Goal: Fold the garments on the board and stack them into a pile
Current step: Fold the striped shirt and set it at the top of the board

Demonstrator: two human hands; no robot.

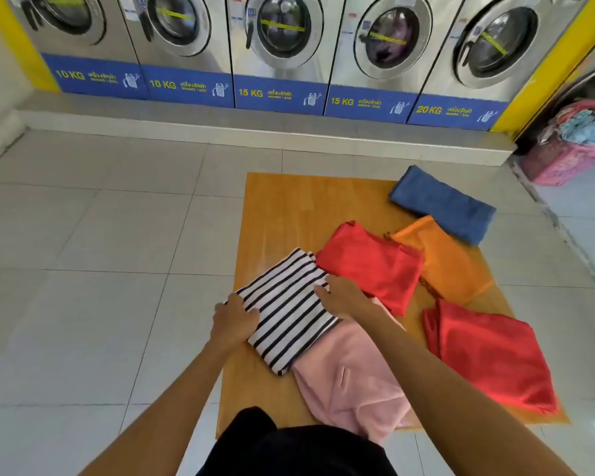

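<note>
A folded black-and-white striped garment (289,307) lies at the left side of the wooden board (289,207). My left hand (234,321) grips its left edge, fingers curled over the cloth. My right hand (340,293) holds its right edge, fingers curled at the fabric. Partly under the striped piece lies a pink garment (351,379). A red garment (371,262) sits just right of it, an orange one (447,262) beyond, a second red one (492,352) at the near right, and a folded blue one (443,204) at the far right corner.
The board lies on a pale tiled floor (100,235). A row of several front-loading washing machines (282,39) stands on a raised step behind. A pink laundry basket (571,156) heaped with clothes sits at the far right.
</note>
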